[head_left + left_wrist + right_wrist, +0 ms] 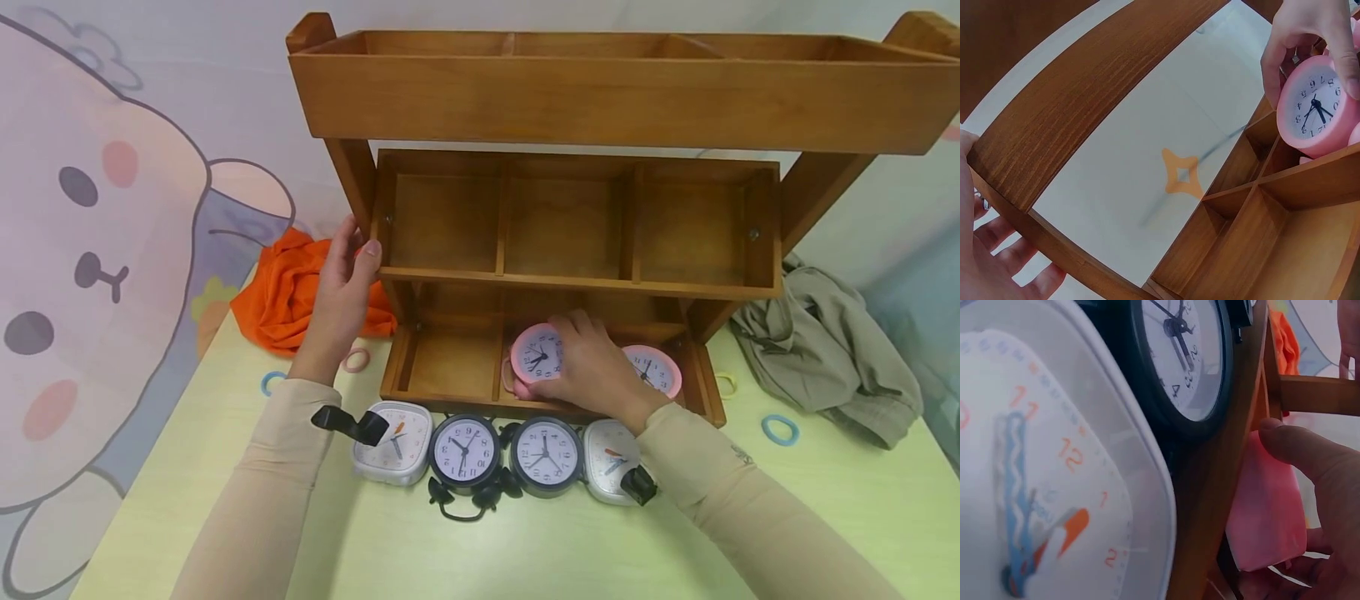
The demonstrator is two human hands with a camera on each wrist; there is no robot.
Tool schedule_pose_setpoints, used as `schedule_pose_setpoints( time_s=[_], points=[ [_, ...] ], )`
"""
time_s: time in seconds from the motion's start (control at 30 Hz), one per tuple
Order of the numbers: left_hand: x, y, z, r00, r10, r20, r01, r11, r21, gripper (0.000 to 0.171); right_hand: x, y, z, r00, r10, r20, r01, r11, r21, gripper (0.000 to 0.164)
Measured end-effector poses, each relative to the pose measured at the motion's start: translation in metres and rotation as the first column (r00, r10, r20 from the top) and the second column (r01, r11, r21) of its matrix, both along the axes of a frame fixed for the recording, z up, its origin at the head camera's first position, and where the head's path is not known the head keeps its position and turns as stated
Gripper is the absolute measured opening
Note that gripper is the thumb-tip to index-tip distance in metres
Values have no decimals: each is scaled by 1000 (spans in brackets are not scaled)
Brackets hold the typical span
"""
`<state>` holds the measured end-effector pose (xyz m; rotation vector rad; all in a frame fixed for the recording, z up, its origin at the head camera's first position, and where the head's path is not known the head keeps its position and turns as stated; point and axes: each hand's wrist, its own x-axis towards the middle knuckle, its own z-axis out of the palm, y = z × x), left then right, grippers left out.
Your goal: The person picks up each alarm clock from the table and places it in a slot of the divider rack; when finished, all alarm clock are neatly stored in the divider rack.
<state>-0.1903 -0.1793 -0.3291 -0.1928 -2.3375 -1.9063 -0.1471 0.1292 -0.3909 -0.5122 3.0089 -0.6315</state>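
Note:
My right hand [600, 367] grips a round pink alarm clock [542, 353], standing it in the bottom tier of a wooden shelf [570, 287]. Its dial appears upside down, and in the right wrist view the thumb and fingers hold opposite sides of the pink case [1266, 506]. A second pink clock [671, 379] sits to its right in that tier, partly behind my wrist. My left hand [348, 279] touches the shelf's left side by the middle tier. In the left wrist view its fingers [1016, 253] lie spread and nearly straight along the wood.
Before the shelf stand two black alarm clocks [465, 450] [546, 454] between two white ones [393, 442] [611, 458]. Orange cloth [281, 292] lies left, grey-green cloth [825, 342] right. Small rings, including a blue one [780, 429], lie on the table [465, 558].

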Motion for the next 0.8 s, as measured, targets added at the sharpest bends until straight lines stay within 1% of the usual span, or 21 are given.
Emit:
schedule_pose_setpoints(
  time_s=[0.13,0.3,0.53,0.6,0.67,0.73,0.8],
  points=[
    [0,0,0,1000,4,5,-4,1000,0,64,-1,-1,-2,1000,5,-7,-5,1000,8,95],
    [0,0,0,1000,6,2,-6,1000,-1,64,-2,2,-4,999,35,0,-35,999,19,91],
    [0,-1,0,1000,1,-15,-1,1000,16,62,-4,5,-5,999,46,-22,-43,991,125,80],
    [-1,-1,0,1000,1,-17,-1,1000,19,61,-3,7,-3,999,52,-12,-50,992,117,78],
    [-1,-1,0,1000,1,-12,0,1000,20,61,0,13,1,998,58,-2,-57,995,84,77],
    [-1,-1,0,1000,-1,-8,1,1000,15,62,5,21,8,998,57,5,-57,998,35,77],
    [-1,-1,-1,1000,-1,-6,1,1000,11,63,14,31,17,999,43,13,-43,999,-15,78]
  ],
)
